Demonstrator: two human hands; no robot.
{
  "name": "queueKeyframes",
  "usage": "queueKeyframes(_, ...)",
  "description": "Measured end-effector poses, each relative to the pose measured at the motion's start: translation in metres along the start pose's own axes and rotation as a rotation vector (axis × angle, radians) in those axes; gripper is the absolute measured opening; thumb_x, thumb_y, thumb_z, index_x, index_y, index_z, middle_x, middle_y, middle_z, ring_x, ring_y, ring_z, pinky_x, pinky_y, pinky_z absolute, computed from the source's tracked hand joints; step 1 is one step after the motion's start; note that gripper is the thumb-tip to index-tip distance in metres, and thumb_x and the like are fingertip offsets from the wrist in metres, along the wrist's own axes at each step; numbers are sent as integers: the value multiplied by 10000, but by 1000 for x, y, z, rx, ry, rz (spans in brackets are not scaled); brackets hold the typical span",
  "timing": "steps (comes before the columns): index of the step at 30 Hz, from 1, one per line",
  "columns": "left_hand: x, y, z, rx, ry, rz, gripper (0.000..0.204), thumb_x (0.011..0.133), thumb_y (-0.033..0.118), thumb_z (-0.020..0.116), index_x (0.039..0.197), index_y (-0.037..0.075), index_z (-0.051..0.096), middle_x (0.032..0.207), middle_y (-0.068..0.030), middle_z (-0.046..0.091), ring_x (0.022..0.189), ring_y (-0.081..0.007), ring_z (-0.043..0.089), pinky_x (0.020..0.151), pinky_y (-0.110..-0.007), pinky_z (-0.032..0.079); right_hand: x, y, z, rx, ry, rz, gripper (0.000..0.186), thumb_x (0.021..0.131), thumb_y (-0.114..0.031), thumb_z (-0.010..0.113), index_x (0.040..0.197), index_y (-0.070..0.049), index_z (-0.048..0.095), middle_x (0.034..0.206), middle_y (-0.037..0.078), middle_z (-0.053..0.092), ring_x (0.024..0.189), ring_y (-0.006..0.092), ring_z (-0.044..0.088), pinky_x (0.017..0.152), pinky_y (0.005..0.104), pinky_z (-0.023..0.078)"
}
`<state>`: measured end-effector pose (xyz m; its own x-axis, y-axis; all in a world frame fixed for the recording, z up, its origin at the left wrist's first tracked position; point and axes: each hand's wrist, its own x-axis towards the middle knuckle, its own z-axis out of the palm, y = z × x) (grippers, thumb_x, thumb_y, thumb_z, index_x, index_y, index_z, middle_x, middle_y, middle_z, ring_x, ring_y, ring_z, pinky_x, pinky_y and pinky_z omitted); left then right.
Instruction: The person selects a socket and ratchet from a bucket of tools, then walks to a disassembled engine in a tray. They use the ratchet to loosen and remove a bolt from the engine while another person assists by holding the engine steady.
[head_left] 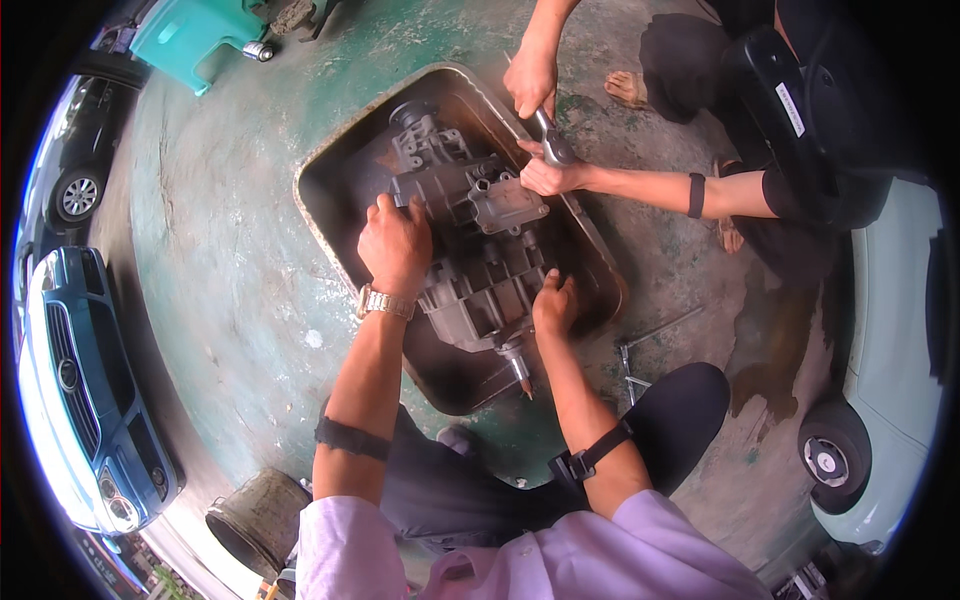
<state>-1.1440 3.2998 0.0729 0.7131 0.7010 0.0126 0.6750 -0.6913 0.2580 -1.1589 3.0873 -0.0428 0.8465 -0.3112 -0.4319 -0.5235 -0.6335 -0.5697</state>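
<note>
A grey metal gearbox (468, 300) lies in a rusty drain pan (316, 205) on the floor before me. My left hand (396, 242), with a metal watch at the wrist, is closed on the left side of its housing, fingers curled over the edge. My right hand (554, 304) grips the housing's near right side with bent fingers, partly hidden. At the near end a shaft (518, 370) sticks out. Across from me, a co-worker's two hands hold a ratchet wrench (543, 120) by the pan's far right rim, close to a bolted cover (510, 205) on the gearbox.
A long-handled tool (660, 327) lies right of the pan, near a dark wet stain (770, 350). The co-worker crouches at the upper right beside a pale car (895, 330). A dirty bucket (258, 515) stands lower left, a teal stool (190, 40) upper left, a blue car (90, 390) far left.
</note>
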Motion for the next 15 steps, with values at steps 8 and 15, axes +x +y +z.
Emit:
queueKeyframes(8,-1,-5,-1,-84,-24,69,311,906,300,593,948,-2,531,938,-219,603,849,-412,616,717,-491,505,-1,-1,5,-27,113,-36,431,976,-323,441,1031,67,616,1069,287,622,1030,441,581,917,477,440)
queueKeyframes(15,8,-9,3,-120,-14,111,264,895,270,601,916,19,527,911,-197,599,834,-399,611,707,-488,508,-16,0,10,-88,176,-132,449,972,-353,435,901,49,621,929,291,633,898,469,594,801,521,454)
